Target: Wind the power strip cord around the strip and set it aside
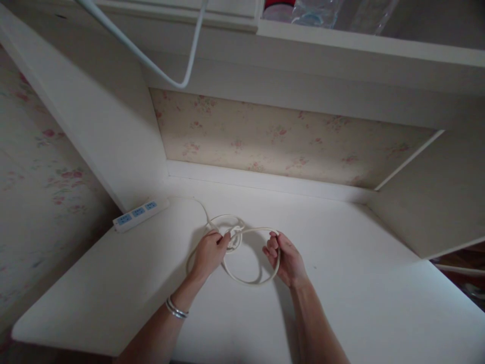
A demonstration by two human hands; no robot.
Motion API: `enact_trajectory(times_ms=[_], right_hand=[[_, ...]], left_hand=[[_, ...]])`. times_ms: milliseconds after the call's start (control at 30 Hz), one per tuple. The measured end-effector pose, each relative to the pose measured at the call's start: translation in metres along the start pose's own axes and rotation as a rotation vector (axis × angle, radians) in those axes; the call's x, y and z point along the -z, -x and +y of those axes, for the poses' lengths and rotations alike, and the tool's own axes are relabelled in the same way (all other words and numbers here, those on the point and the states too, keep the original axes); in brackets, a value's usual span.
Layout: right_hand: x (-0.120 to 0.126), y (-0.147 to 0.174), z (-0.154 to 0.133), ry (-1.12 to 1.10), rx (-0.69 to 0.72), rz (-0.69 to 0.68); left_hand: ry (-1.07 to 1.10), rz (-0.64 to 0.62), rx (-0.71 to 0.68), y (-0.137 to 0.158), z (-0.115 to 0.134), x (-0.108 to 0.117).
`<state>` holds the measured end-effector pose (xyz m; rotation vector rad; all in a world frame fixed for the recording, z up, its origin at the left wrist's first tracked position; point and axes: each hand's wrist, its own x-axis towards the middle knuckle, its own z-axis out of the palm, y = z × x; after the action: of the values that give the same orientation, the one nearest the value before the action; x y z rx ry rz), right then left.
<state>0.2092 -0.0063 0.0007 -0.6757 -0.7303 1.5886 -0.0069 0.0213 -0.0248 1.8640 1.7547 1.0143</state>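
A white power cord (pixel 248 282) lies in loose loops over the desk, and both my hands have hold of it. My left hand (pixel 210 251), with silver bangles at the wrist, pinches the cord where several strands cross. Beside its fingertips is a small bunched coil, partly hidden by the hand; the plug cannot be made out clearly. My right hand (pixel 285 255) has its fingers curled around the right side of a wide loop. From the coils the cord runs back left to a white power strip (pixel 141 216) with blue sockets.
The white desk (pixel 341 303) is bounded by a left side panel (pixel 109 111), a right panel (pixel 435 192) and floral wallpaper behind. Overhead, a shelf (pixel 359 43) holds clear plastic containers (pixel 316 12). A pale bent rod (pixel 151 65) hangs at upper left.
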Motion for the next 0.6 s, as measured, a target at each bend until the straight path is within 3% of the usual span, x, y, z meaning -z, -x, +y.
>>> enact_trajectory(times_ms=[233,400,600], right_hand=[[0.005,0.002,-0.003,-0.087,0.071,-0.005],[0.009,0.007,-0.002,-0.013,0.066,-0.029],[0.016,0.013,0.002,0.08,0.001,-0.196]], left_hand=[[0.003,-0.019,0.005,0.0,0.002,0.002],[-0.028,-0.006,0.078,-0.002,0.0,0.0],[-0.04,-0.003,0.101,-0.002,-0.002,0.0]])
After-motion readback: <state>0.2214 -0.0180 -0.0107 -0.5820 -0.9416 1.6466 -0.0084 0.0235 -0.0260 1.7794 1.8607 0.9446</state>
